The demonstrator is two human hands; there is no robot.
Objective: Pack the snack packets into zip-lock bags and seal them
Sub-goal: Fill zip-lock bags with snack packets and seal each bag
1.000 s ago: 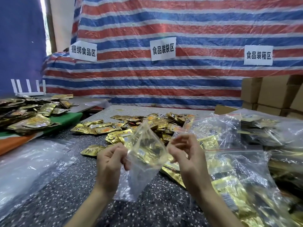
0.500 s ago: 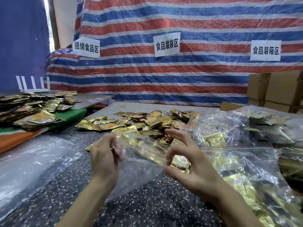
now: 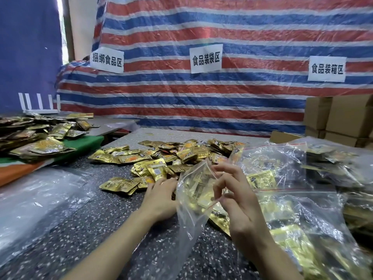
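Pinches the top rim of a clear zip-lock bag (image 3: pixel 191 215) between the curled thumb and fingers of the right hand (image 3: pixel 240 205), mouth up, lower end trailing onto the speckled table (image 3: pixel 101 229). Reaches with the left hand (image 3: pixel 159 199), fingers nearly straight and gripping nothing, onto the loose gold snack packets (image 3: pixel 153 168) just behind the bag. Works beside filled bags (image 3: pixel 302 229) heaped on the right.
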